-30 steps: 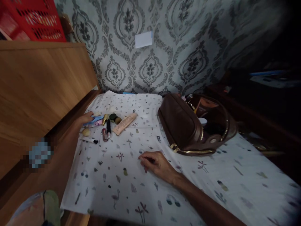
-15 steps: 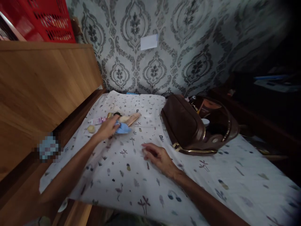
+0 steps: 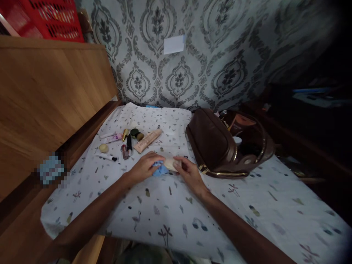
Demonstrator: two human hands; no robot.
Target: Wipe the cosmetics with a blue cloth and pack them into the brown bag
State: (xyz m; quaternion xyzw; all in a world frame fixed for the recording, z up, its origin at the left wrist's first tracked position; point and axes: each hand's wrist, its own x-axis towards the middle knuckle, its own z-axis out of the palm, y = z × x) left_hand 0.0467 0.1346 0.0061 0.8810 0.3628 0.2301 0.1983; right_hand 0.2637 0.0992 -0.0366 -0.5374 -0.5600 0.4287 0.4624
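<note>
My left hand (image 3: 147, 165) pinches a crumpled light-blue cloth (image 3: 161, 169) over the middle of the patterned sheet. Right beside it, my right hand (image 3: 188, 171) grips a cream-coloured, flat rounded object (image 3: 171, 164), its exact kind unclear. The cloth touches the object's left end. Behind my hands lie a beige-pink squeeze tube (image 3: 148, 140), a black tube (image 3: 129, 144), a brownish lip-gloss tube (image 3: 124, 151) and a gold-coloured tube (image 3: 124, 134). Near them are a round dark-green item (image 3: 134, 132), a pink-and-white tube (image 3: 112, 138), a pale yellow round item (image 3: 103, 147) and a small brush (image 3: 107, 157).
An open brown leather bag (image 3: 211, 143) with items inside stands on the sheet (image 3: 165, 205) to the right. A wooden cabinet (image 3: 55, 77) rises at the left, with a red basket (image 3: 59, 20) on top. The patterned wall (image 3: 178, 80) closes off the back.
My left hand has moved right and nearer with the blue cloth and the cream object, away from the cosmetics. My right hand, empty before, now grips the cream object.
</note>
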